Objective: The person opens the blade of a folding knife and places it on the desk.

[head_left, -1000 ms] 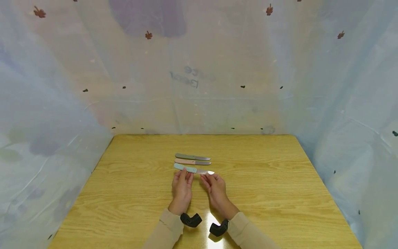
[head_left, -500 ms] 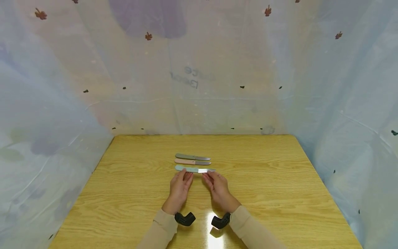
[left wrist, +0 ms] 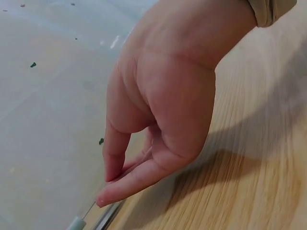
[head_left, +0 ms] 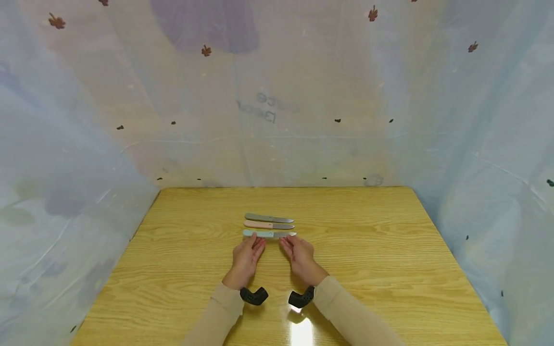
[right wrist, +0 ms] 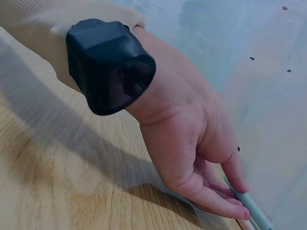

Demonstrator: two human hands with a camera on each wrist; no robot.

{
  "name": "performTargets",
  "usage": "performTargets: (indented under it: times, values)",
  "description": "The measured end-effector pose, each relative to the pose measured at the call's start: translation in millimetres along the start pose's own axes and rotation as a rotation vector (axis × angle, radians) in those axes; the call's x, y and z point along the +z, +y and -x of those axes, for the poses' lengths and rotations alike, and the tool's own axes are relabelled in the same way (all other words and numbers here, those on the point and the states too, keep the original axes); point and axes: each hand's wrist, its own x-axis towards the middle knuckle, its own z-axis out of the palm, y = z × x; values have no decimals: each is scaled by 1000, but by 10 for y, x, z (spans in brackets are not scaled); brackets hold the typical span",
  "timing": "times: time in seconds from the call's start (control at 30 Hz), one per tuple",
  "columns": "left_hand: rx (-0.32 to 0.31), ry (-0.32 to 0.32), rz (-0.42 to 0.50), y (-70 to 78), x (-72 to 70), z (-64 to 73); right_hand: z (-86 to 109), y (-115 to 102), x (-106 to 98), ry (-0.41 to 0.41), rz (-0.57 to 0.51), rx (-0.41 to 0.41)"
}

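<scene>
A knife with a light blue handle [head_left: 264, 234] lies crosswise before me, level and close over the table. My left hand [head_left: 244, 258] pinches its handle between thumb and fingers, while my right hand [head_left: 302, 258] pinches the blade near the tip. Just beyond it are two similar knives in parallel, a pink-handled knife [head_left: 258, 224] and a green-handled knife [head_left: 258, 217], all blades pointing right. In the right wrist view, the left hand [right wrist: 192, 129] has thumb and fingertips on the blue handle. The left wrist view shows the right hand [left wrist: 163, 91] at the blade.
The wood-grain table [head_left: 368, 269] ends at a pale patterned curtain [head_left: 303, 154] that stands behind it and along both sides. Black wrist devices [head_left: 254, 296] are strapped at both wrists, beside beige sleeves [head_left: 355, 315].
The blue-handled knife has gone from a slight slant to lying level, nearly in line with the other two. Both hands have shifted slightly with it, still holding it.
</scene>
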Motion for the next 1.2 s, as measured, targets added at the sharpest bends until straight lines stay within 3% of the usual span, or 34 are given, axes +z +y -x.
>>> performTargets:
  times: [0.33, 0.6, 0.83, 1.2]
  values:
    - [-45, 17, -91, 34, -110, -149, -80, 78, 72, 137, 54, 12]
    - [-45, 49, -172, 43, -128, -247, -138, 116, 123, 193, 81, 20]
    - [-91, 66, -160, 87, -128, -273, -218, 136, 134, 205, 98, 29]
    - [-127, -6, -223, 144, -189, -356, -232, 82, 145, 214, 139, 52]
